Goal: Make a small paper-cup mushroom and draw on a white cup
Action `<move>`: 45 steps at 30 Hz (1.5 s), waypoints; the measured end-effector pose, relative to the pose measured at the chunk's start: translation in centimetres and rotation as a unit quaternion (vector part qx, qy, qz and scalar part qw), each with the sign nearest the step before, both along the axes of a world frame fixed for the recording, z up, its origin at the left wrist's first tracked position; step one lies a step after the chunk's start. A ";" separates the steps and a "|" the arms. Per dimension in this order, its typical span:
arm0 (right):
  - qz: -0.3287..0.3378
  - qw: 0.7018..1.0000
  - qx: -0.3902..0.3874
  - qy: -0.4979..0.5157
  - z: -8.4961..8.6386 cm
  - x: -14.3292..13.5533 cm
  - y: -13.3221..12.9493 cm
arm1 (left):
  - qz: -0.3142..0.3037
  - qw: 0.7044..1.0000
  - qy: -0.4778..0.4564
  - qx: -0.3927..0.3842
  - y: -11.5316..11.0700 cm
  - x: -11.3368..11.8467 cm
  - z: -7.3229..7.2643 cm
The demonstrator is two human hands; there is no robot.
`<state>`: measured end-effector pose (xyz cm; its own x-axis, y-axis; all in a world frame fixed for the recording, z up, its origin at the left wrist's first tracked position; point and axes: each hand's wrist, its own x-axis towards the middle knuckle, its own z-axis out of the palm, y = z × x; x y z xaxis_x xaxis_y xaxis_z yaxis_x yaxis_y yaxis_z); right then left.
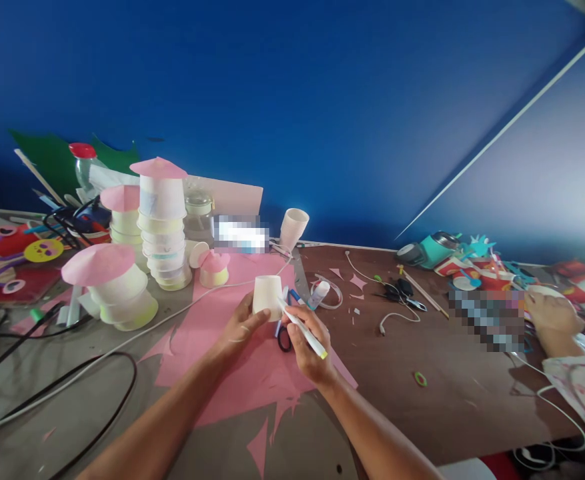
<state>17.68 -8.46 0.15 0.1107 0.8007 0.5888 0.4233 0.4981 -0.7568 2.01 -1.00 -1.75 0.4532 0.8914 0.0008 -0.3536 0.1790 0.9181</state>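
Observation:
My left hand [245, 325] is closed around the lower left side of a small white paper cup [268, 295], which is held bottom up above the pink paper [222, 393]. In my right hand [309, 340] is a white marker [307, 333] with a yellow end. The marker's tip meets the cup's right side; whether it touches cannot be made out. Just behind my right hand lie scissors [285, 340] with dark handles, partly hidden, and a small white glue bottle [319, 293].
Stacked paper cups with pink cone roofs [165, 227] stand at the left, near cables [132, 363]. A leaning cup stack [293, 229] is at the back. On the right are keys [402, 293], a green tape ring [420, 379], red cups [487, 277] and another person's hand [555, 317].

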 end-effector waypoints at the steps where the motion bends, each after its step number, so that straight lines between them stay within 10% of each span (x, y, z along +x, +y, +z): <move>1: -0.002 1.000 -0.001 -0.004 0.1 0.0 0.0 | 0.002 1.000 0.000 0.000 0.0 0.0 0.1; 45: -0.018 0.999 0.017 -0.023 0.3 0.1 0.1 | -0.014 1.000 0.006 0.008 -0.1 0.1 0.6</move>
